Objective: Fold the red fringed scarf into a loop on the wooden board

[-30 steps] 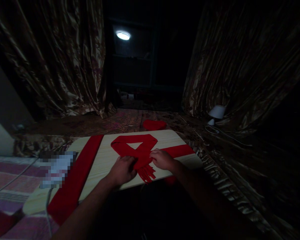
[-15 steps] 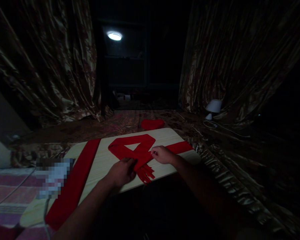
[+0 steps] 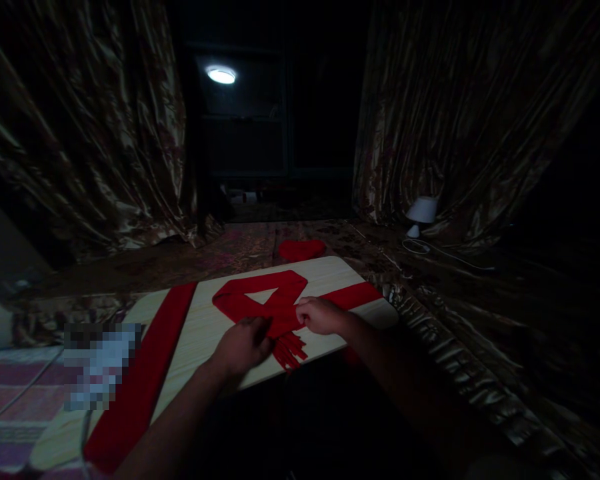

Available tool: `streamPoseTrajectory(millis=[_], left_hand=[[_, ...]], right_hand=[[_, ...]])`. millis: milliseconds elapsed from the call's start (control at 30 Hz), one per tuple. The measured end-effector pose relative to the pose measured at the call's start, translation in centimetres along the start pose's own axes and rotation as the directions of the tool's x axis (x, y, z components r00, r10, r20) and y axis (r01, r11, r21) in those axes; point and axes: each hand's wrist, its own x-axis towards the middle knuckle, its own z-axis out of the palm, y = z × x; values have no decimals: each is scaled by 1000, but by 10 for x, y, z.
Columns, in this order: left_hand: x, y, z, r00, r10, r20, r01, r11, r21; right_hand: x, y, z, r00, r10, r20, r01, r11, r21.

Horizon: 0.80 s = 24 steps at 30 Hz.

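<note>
In the dim lower centre, both hands, left hand [image 3: 243,345] and right hand [image 3: 319,315], pinch the looped red scarf [image 3: 265,300], its fringe [image 3: 289,348] pointing toward the frame's bottom.

Room dim. Glossy brown patterned curtains [image 3: 80,133] hang left and right. Between them, a dark window [image 3: 260,127] reflects a round ceiling light [image 3: 221,75]. Small white lamp [image 3: 420,213] stands at right, cable beside it. Patterned bedding [image 3: 220,250] beyond the pale wooden worktop [image 3: 215,327].

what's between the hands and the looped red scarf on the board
Nothing visible. The left hand and right hand both rest directly on the red scarf where its strips cross, above the fringe, on the wooden board.
</note>
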Motion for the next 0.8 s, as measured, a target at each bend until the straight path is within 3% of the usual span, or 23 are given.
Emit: streamPoseTrajectory(millis=[133,300,467,533,667,800], left_hand=[[12,-4,0,991,-132,-26,127,983,-131],[33,-13,-2,960,-277,37,279,944,-176],[45,-17,1,950,-282,135,308,918,-249],[48,-18,2,949,-277,151,308,916,-256],[56,-22,3,961,-241,132,270,922,-278],[64,-27,1,970,-219,105,241,922,-302]], right_hand=[[-8,-19,0,999,-18,36,19,999,-30],[-17,-53,-5,1000,21,11,-19,980,-196],[-24,-81,6,998,37,-48,-45,980,-192],[-25,-88,15,992,95,-82,-108,979,-170],[-22,-96,31,953,277,-122,-291,948,-128],[-14,-104,34,953,284,-107,-295,950,-99]])
